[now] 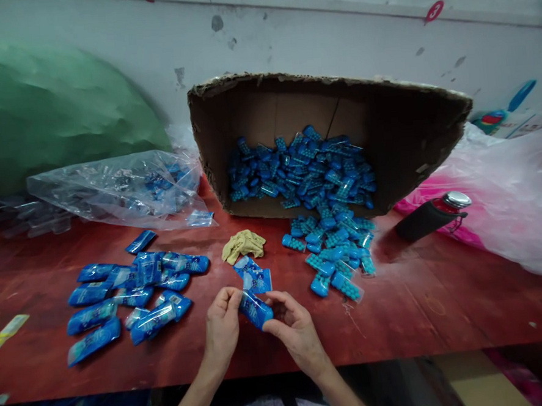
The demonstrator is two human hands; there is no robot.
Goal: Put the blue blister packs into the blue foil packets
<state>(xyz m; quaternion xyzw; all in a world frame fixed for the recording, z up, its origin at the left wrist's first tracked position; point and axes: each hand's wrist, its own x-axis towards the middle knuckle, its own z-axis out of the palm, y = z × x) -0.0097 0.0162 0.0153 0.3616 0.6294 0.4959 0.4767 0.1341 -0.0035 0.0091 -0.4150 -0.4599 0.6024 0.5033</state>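
Note:
Near the table's front edge, a small blue printed packet (255, 310) is held between my two hands. My left hand (223, 323) pinches its upper left end between thumb and fingers. At the lower right end is my right hand (297, 331), its thumb against the packet and its fingers curled. Just beyond them lie flat blue printed sleeves (258, 281), partly overlapping, and a crumpled yellowish cloth (243, 246). A group of blue printed packets (152, 323) lies to the left. Small blue containers with bead-like contents (344, 285) are heaped to the right.
A cardboard box (432, 132) on its side opens toward me, with more blue containers spilling onto the red table (434, 315). A clear plastic bag (90, 183) lies at the back left. A dark bottle (421, 219) and pinkish plastic (514, 206) are at right; a yellow cutter-like item (8, 333) lies far left.

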